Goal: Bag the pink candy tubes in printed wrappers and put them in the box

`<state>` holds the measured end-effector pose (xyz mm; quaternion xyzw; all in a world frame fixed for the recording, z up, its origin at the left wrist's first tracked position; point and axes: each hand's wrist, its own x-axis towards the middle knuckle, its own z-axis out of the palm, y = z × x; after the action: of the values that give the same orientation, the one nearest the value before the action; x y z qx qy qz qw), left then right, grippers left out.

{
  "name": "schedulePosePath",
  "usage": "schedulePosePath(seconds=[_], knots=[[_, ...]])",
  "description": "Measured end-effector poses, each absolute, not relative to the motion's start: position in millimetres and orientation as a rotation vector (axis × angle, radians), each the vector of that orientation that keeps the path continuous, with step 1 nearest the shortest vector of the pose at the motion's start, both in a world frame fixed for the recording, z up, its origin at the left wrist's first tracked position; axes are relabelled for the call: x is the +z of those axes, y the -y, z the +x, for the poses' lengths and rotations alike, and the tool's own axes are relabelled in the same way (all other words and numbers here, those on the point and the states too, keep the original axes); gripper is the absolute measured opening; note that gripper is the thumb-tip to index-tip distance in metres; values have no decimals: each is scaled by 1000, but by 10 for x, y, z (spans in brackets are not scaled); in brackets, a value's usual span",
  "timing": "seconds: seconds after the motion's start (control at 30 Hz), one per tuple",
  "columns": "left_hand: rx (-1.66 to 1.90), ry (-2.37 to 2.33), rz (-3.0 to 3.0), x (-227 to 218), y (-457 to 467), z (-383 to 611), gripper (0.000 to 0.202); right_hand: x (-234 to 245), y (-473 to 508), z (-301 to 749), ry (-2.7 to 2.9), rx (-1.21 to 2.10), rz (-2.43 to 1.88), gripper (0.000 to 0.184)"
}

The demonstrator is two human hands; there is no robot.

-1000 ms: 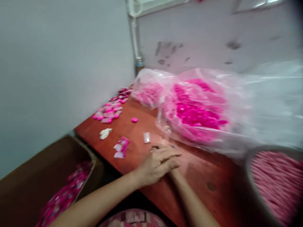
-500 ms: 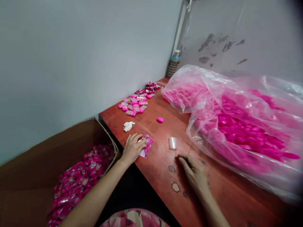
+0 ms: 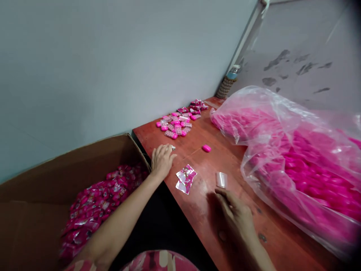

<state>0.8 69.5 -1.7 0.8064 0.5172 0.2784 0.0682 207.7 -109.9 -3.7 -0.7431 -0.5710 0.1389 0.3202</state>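
Observation:
My left hand (image 3: 162,161) lies over a crumpled white wad (image 3: 173,147), most of which it covers; the fingers look stretched, with the thumb apart. Two flat pink printed packets (image 3: 186,174) overlap on the table, to the right of that hand. My right hand (image 3: 235,209) hovers low with loosely bent fingers, thumb and forefinger apart, and nothing visible in it. Just beyond its fingertips is a small clear plastic cup (image 3: 221,180). A lone pink cap (image 3: 207,148) rests farther back.
A pile of clear capsules with pink caps (image 3: 177,126) and several pink packets (image 3: 199,105) lie at the back. The large clear bag (image 3: 254,99) of pink parts covers the right side. A cardboard box (image 3: 113,141) of pink packets stands left. A bottle (image 3: 227,82) is in the corner.
My left hand has left the pink packets and moved back onto the white wad. Both packets now show uncovered. The view has turned left; my right hand stays near the clear cup.

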Motion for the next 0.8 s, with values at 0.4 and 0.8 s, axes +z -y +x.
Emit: schedulePosePath(seconds=[0.4,0.8], knots=[[929,-1360,2420,-54,-737,-78,34,-192,442,1793,2197,339,-1550,40],[571,-1166,2454,-152,-383,-60,29,-11,262,1910,1530,843,-1552,26]])
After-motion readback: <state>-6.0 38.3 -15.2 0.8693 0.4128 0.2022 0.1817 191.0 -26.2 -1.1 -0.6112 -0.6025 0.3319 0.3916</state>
